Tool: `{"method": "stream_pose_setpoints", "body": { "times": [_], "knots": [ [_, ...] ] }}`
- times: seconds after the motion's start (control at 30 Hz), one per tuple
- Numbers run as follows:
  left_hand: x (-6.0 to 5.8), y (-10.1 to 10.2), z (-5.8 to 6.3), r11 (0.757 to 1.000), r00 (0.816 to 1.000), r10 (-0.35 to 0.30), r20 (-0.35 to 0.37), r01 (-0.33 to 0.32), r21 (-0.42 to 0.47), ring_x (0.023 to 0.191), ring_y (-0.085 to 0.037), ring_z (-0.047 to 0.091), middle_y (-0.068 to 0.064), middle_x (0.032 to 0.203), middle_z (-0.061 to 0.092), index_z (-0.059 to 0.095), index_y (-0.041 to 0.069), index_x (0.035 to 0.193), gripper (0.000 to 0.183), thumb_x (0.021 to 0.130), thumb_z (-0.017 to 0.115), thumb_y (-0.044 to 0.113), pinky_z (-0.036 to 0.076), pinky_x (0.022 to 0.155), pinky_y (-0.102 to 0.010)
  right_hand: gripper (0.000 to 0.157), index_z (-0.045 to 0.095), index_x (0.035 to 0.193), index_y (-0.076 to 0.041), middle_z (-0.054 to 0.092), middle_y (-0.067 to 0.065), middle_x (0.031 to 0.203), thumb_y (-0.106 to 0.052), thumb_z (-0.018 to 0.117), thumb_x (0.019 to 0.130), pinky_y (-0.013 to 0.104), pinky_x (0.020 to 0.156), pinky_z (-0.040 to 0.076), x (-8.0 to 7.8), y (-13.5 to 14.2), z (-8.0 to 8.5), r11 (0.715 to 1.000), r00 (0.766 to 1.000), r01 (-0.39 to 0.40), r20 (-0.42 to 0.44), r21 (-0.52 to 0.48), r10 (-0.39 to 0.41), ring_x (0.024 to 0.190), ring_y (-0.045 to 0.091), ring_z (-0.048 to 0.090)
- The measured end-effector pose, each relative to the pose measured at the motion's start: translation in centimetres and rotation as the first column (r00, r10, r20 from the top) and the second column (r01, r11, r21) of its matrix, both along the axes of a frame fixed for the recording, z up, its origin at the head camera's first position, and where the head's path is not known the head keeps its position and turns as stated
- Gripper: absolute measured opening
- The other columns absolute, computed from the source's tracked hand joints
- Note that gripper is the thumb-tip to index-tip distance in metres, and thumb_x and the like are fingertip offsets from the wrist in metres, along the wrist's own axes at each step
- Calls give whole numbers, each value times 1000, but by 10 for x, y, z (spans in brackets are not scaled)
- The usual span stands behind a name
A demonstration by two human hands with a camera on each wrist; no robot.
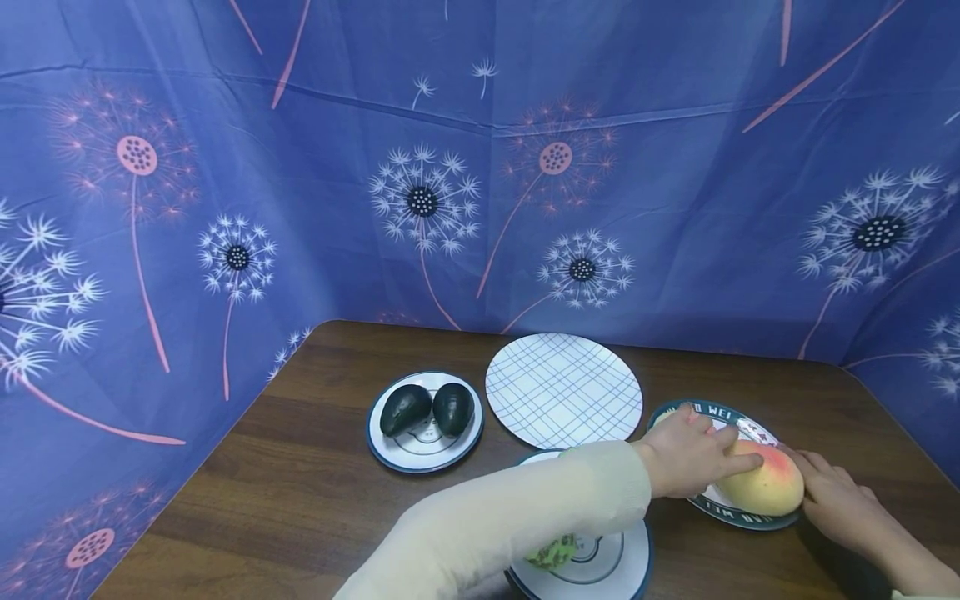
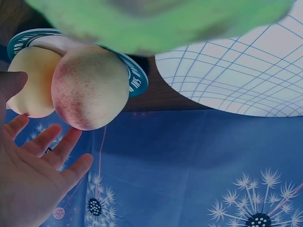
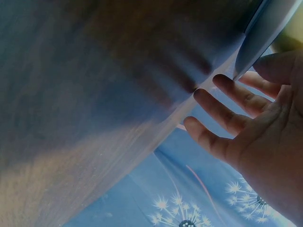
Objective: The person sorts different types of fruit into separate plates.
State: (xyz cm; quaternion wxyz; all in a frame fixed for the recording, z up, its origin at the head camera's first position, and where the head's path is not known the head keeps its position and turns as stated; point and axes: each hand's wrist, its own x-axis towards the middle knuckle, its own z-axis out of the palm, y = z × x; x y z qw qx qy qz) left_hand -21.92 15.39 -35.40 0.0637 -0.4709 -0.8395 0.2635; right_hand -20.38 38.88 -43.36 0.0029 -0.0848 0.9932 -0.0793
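Observation:
My left hand (image 1: 688,454) reaches across to the right over a green-rimmed plate (image 1: 738,515) that holds peaches. Its thumb lies against the large yellow-and-pink peach (image 1: 767,483) at the front. In the left wrist view the fingers are spread beside two peaches, a reddish one (image 2: 90,87) and a yellower one (image 2: 35,78). My right hand (image 1: 843,500) is at the plate's right side, fingertips right by the peach. The right wrist view shows its fingers apart and extended, with the thumb (image 3: 277,66) at the plate's rim.
Two dark oval fruits (image 1: 406,409) like avocados sit on a small plate (image 1: 426,458) at left. A white checked plate (image 1: 564,387) lies at the back. Under my left sleeve (image 1: 510,521) is another plate (image 1: 630,575) with a green bumpy thing (image 1: 553,553). A blue curtain (image 1: 465,167) hangs behind.

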Motion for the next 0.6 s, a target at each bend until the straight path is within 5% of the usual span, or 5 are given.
{"method": "stream_pose_setpoints", "body": {
  "times": [0.3,0.6],
  "knots": [
    [-8,-13,4,997,998,52,32,-54,54,133,-8,30,15,147,26,8,47,141,59,93,41,46,21,113,-35,48,37,126,10,41,35,116,-3,50,81,73,65,34,-3,5,0,1000,999,-8,-35,-19,7,98,60,41],
    [-17,-40,14,991,998,64,8,-65,114,130,-12,34,11,147,27,12,43,143,61,91,42,52,25,111,-36,36,43,121,9,45,36,113,-4,49,88,71,63,37,0,2,13,1000,994,-15,-113,13,16,95,61,44]
  ]
}}
